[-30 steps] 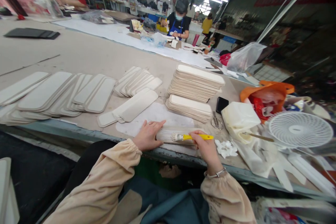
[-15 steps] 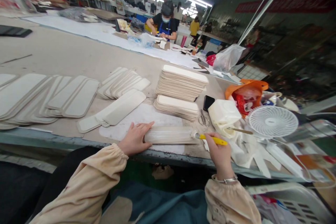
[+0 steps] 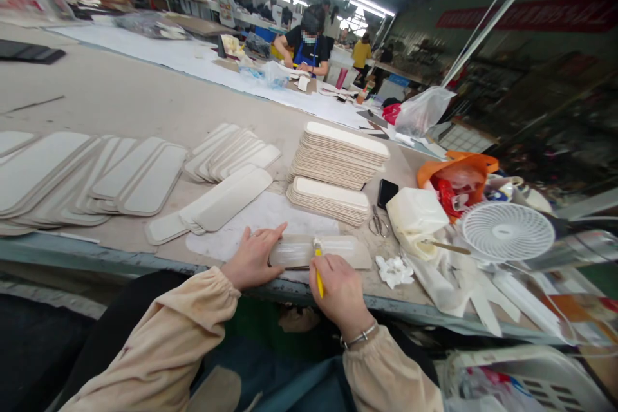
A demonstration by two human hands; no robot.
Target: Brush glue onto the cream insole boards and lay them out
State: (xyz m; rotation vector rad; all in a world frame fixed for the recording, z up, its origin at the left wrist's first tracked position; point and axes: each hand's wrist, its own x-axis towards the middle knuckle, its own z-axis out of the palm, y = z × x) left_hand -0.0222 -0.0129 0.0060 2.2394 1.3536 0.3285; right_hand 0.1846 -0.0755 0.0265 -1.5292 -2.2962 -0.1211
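In front of me a flat beige strip with rounded ends (image 3: 345, 251) lies near the table edge, with a wet white coating along it. My left hand (image 3: 255, 256) rests at its left end, fingers spread, thumb on the near side. My right hand (image 3: 338, 286) grips a brush with a yellow handle (image 3: 319, 278); its white bristles touch the middle of the strip. Beyond stand a taller stack of strips (image 3: 338, 158) and a lower one (image 3: 328, 201). Two overlapping pale strips (image 3: 232, 199) lie just left of a white paper sheet (image 3: 207, 246).
Fanned strips (image 3: 154, 177) cover the left side. To the right are scissors (image 3: 378, 224), a black phone (image 3: 387, 193), a white plastic container (image 3: 418, 214), crumpled tissue (image 3: 394, 271), a white fan (image 3: 506, 232) and an orange bag (image 3: 454, 174). A co-worker (image 3: 306, 45) sits across the table.
My right hand has moved left with the brush, from the strip's right end to its middle, and the handle now points toward me. My left hand stays at the left end.
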